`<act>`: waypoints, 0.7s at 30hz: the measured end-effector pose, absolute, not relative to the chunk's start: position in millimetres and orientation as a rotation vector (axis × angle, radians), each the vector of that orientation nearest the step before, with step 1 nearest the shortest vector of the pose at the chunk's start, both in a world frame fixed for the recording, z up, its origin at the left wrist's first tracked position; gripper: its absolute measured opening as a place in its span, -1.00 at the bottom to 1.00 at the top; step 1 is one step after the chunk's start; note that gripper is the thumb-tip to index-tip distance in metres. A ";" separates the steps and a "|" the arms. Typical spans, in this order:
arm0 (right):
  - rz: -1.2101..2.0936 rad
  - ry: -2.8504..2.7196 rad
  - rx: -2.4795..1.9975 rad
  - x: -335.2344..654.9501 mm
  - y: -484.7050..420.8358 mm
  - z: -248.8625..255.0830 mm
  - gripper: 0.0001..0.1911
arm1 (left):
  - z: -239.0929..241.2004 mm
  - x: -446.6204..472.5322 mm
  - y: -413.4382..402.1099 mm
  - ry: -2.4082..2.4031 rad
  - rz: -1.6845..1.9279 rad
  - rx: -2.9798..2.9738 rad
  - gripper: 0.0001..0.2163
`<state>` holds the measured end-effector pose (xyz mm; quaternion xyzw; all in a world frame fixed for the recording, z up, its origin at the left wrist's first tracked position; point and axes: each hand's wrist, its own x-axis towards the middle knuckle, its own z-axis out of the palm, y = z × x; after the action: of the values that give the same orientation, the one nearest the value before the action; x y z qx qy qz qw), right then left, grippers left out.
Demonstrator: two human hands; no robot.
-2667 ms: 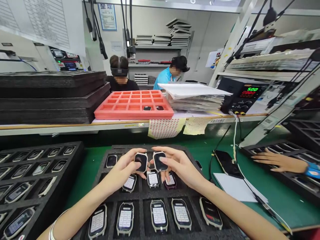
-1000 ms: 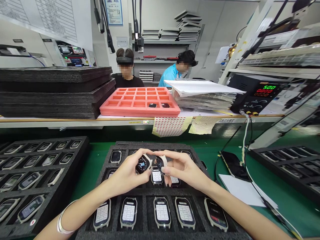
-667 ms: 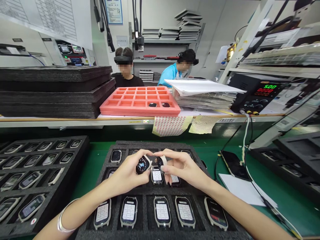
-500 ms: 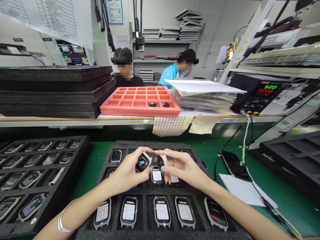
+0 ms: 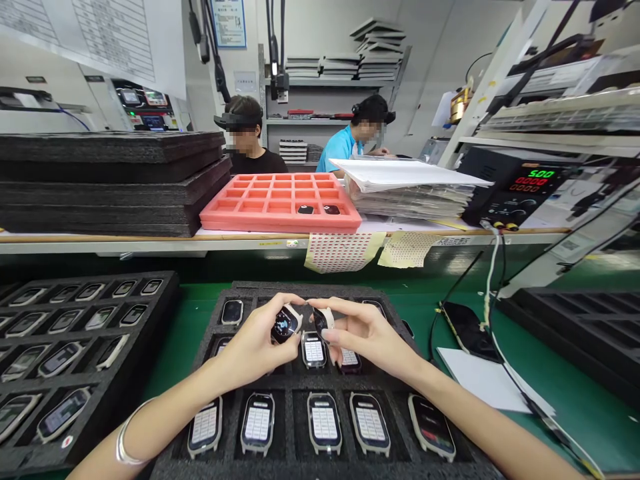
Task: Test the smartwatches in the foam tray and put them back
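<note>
Between the thumb and fingers of my left hand point(image 5: 263, 337) is a smartwatch point(image 5: 286, 324) without a strap, its dark screen lit with a blue-white picture. My right hand point(image 5: 367, 333) pinches a second smartwatch point(image 5: 323, 320) with a pale case, turned nearly edge-on, so little of its screen shows. Both hands hover close together over a black foam tray point(image 5: 290, 383). In its pockets lie several smartwatches; one watch point(image 5: 314, 350) just under my hands and another point(image 5: 324, 423) in the front row show white grids on their screens.
Another foam tray of watches point(image 5: 95, 313) lies at left. On the shelf are stacked black foam point(image 5: 110, 180), a pink tray point(image 5: 280, 223), papers point(image 5: 410, 177) and a power supply point(image 5: 515, 190). A phone point(image 5: 470, 330), cables and a black tray point(image 5: 580, 333) are at right. Two people sit beyond.
The watch in my right hand has tilted slightly. My left hand is almost still. The black tray stack at far right looks lower, and both people beyond have shifted their heads.
</note>
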<state>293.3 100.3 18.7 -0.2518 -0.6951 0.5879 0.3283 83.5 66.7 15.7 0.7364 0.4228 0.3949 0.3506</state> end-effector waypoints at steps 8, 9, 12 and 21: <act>1.518 -1.832 -0.699 293.7 101.7 20.1 -0.61 | 17.3 82.4 66.7 1.123 0.966 1.936 -0.77; 1.516 -1.840 -0.701 293.7 101.5 20.5 -0.60 | 17.6 82.4 66.5 1.118 0.966 1.936 -0.77; 1.520 -1.841 -0.706 293.5 100.2 21.1 -0.55 | 17.5 83.0 66.7 1.117 0.985 1.925 -0.75; 1.541 -1.864 -0.703 295.6 102.2 21.0 -0.57 | 18.6 82.6 66.8 1.083 0.987 1.962 -0.75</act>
<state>295.6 102.2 21.0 -0.2658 -0.7043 0.5825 0.3064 82.6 66.8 18.6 0.7535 0.4161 0.3792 0.3395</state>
